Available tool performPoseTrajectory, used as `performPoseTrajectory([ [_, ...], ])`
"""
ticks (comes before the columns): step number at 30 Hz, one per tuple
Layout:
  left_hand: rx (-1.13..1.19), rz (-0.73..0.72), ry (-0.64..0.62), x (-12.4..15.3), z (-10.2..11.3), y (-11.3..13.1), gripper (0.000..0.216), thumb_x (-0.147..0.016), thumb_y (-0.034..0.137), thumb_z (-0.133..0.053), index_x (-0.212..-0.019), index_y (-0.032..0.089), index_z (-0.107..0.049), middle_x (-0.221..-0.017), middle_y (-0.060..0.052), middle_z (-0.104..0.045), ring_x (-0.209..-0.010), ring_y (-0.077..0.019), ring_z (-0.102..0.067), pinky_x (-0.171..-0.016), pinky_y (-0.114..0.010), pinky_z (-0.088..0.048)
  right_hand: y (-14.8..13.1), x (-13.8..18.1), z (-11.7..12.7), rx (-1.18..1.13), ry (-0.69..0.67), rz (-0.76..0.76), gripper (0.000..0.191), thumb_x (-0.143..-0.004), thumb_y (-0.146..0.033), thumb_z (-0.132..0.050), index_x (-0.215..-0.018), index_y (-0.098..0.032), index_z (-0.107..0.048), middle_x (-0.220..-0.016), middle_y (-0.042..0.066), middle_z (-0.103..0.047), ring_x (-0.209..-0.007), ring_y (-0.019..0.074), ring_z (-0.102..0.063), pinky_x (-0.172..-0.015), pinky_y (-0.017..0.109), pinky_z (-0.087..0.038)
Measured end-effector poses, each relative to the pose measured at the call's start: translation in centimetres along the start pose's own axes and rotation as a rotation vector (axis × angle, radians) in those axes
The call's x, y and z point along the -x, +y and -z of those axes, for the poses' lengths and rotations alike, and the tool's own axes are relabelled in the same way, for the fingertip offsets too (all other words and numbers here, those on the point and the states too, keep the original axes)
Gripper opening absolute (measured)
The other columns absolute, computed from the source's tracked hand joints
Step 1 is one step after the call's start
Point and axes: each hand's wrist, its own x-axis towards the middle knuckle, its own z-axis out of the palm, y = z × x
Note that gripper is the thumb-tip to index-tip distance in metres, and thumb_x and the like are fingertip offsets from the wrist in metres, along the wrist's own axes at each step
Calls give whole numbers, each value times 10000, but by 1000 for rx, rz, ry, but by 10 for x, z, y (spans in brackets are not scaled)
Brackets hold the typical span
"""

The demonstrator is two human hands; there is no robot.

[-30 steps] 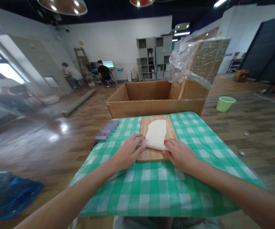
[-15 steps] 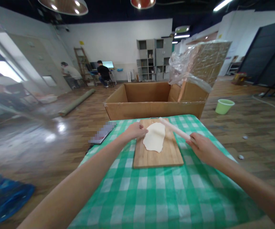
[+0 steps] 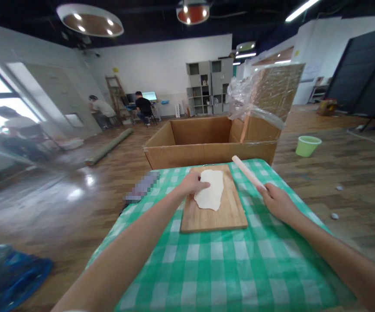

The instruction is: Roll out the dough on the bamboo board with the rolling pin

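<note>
A flat, uneven sheet of dough (image 3: pixel 211 193) lies on a wooden cutting board (image 3: pixel 213 223). My left hand (image 3: pixel 194 183) is at the sheet's left edge, its thumb over the dough and its fingers curled at the rim; the fingertips are partly hidden. In my right hand (image 3: pixel 276 201) is one end of a pale rolling pin (image 3: pixel 246 170). The pin slants up and left, off the board's right side, its far tip near the table's back edge.
A green-and-white checked cloth (image 3: pixel 194 268) covers the table. A phone-like blurred item (image 3: pixel 143 186) lies at its left edge. Behind stands a large open cardboard box (image 3: pixel 207 154). On the floor are a green bucket (image 3: pixel 307 146) and a blue plastic bag (image 3: pixel 18 277). Several people sit farther back.
My left hand has moved right, its thumb now over the dough's edge. The rolling pin has swung right, away from the board, still in my right hand. The camera view has tilted up slightly.
</note>
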Motion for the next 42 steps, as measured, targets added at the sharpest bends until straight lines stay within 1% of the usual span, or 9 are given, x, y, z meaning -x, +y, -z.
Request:
performPoseTrajectory([
  [4, 94, -73, 168, 14, -6, -9, 461, -878, 310, -682, -1316, 167, -668, -1278, -125, -750, -1144, -303, -702, -983, -395, -529, -5, 5, 5, 202, -92, -55, 422, -1102, -473, -322, -847, -225, -549, -852, 123, -735, -823, 264, -689, -636, 321, -322],
  [7, 402, -67, 206, 26, -12, -17, 485, -890, 367, -698, -1327, 164, -639, -1192, -133, -773, -1051, -294, -732, -911, -394, -568, -13, 9, 7, 314, -153, -89, 455, -1106, -474, -316, -926, -193, -625, -937, 165, -760, -872, 286, -718, -637, 333, -330],
  [11, 767, -27, 92, 43, -17, -23, 560, -840, 561, -764, -1181, 125, -685, -1034, -140, -793, -911, -292, -752, -750, -347, -579, -25, 12, 10, 445, -213, -114, 485, -1102, -469, -323, -1008, -165, -688, -992, 195, -772, -883, 306, -740, -640, 343, -356],
  [20, 910, -104, -142, 72, -7, -9, 530, -844, 601, -777, -1081, 130, -723, -957, -90, -773, -768, -191, -691, -645, -257, -509, -52, 0, 23, 547, -320, 9, 593, -1047, -578, -381, -834, -172, -757, -907, 225, -778, -839, 358, -746, -648, 375, -426],
  [24, 856, -199, -247, 79, -5, -1, 512, -889, 606, -725, -1092, 136, -719, -937, -69, -739, -744, -171, -649, -624, -249, -470, -78, -31, 22, 148, -116, 156, 615, -1017, -690, -422, -1122, -173, -739, -983, 172, -790, -924, 327, -737, -755, 391, -510],
  [28, 720, -302, -210, 81, -6, 6, 479, -953, 601, -637, -1064, 143, -721, -927, -52, -709, -771, -164, -604, -643, -252, -436, -115, -58, -2, -401, -235, 489, 594, -981, -678, -551, -1352, -229, -670, -1416, 123, -687, -1255, 297, -644, -998, 406, -502],
  [31, 646, -321, -130, 81, -8, 8, 485, -1007, 594, -544, -1053, 143, -715, -923, -49, -706, -789, -165, -586, -675, -263, -432, -137, -67, -29, -507, -345, 545, 524, -987, -676, -540, -1000, -197, -750, -984, 64, -765, -908, 231, -684, -764, 326, -502],
  [34, 633, -269, -55, 80, -11, 8, 480, -1029, 575, -497, -1020, 147, -714, -897, -45, -710, -775, -168, -589, -666, -266, -427, -144, -69, -49, -461, -241, 506, 590, -1001, -670, -504, -666, -197, -610, -615, -16, -526, -605, 146, -485, -553, 284, -315],
  [42, 575, -124, -228, 81, -10, 0, 493, -940, 628, -607, -889, 147, -702, -756, -15, -659, -626, -140, -559, -514, -239, -346, -117, -74, -54, -359, -14, 453, 607, -1024, -628, -485, -581, -215, -447, -550, -41, -354, -549, 119, -364, -543, 305, -216],
])
